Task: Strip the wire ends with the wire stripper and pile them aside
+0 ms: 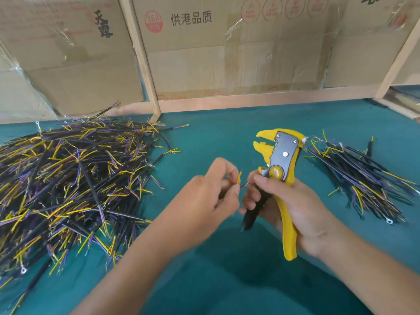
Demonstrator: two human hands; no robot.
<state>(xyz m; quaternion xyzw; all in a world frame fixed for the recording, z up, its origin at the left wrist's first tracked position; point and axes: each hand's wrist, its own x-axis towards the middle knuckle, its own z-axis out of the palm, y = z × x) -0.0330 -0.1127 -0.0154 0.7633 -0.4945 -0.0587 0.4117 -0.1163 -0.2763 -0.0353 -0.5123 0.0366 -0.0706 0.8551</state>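
Over the green table top (227,137), between two heaps: large tangled pile of wires (68,178) at left, evidently the stock not yet worked; smaller, tidier pile (363,176) at right, laid roughly parallel, probably the finished pieces set aside. Cardboard boxes (204,53) behind a wooden frame (145,64) along the back edge. Wire stripper (279,169), yellow handles with a grey metal plate, upright in the right hand (293,205), head up and away from the body, jaws facing left toward the other hand and slightly parted, nothing between them; held so, presumably, to keep the mouth ready for the next wire end. Right hand fingers curled round the handles, thumb lying across near the round yellow knob; same hand also clamping one black wire (252,214) against the handle, sheath slanting down-left below the fingers. Left hand (213,196) closed in a pinch, thumb and fingertips on the thin yellow core (238,178) at the upper end of that wire, purple core just beside it; likely separating the cores for insertion one at a time. Both forearms raised off the table, hands nearly touching. Stage judged: wire end being prepared, not yet in the stripper.
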